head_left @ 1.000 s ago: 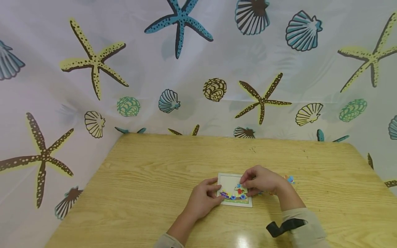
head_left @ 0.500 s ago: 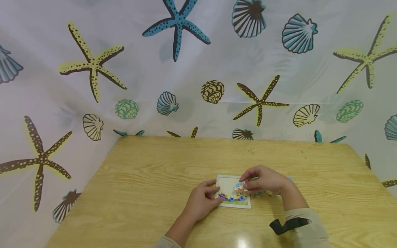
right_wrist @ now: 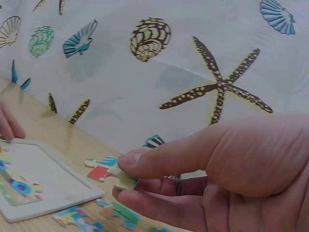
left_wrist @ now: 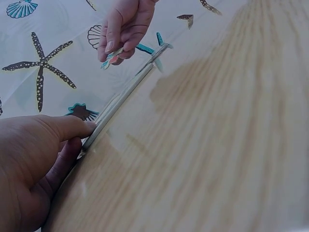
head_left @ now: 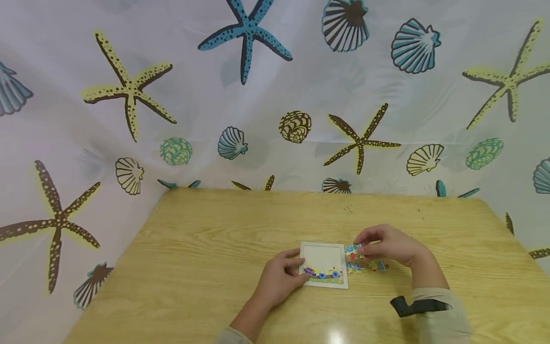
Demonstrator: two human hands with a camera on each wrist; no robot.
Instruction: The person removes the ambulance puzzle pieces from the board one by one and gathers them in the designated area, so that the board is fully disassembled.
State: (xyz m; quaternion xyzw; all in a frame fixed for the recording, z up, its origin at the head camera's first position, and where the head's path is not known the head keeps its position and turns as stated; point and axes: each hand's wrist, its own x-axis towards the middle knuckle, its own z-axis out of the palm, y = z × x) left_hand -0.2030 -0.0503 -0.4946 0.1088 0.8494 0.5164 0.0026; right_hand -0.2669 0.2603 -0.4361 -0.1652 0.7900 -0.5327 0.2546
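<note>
A white-framed jigsaw puzzle board (head_left: pixel 323 242) lies on the table, its bottom part filled with joined pieces (head_left: pixel 323 274) that show blue wheels. My left hand (head_left: pixel 279 277) grips the board's left edge; in the left wrist view its thumb (left_wrist: pixel 72 128) lies along that edge. Between thumb and fingers my right hand (head_left: pixel 391 246) pinches a jigsaw piece (right_wrist: pixel 102 169) coloured blue, red and pale yellow, held up just right of the board. Below that hand, several loose jigsaw pieces (head_left: pixel 378 266) lie on the wood, partly covered by it.
The wooden table (head_left: pixel 215 239) reaches back to a hanging sheet (head_left: pixel 266 95) printed with starfish and shells, which also closes off both sides. A black strap (head_left: pixel 417 306) sits round the right sleeve.
My right hand has lifted the pinched jigsaw piece off the board's right part and moved it rightward, over the loose pieces. The left hand stays on the board's edge.
</note>
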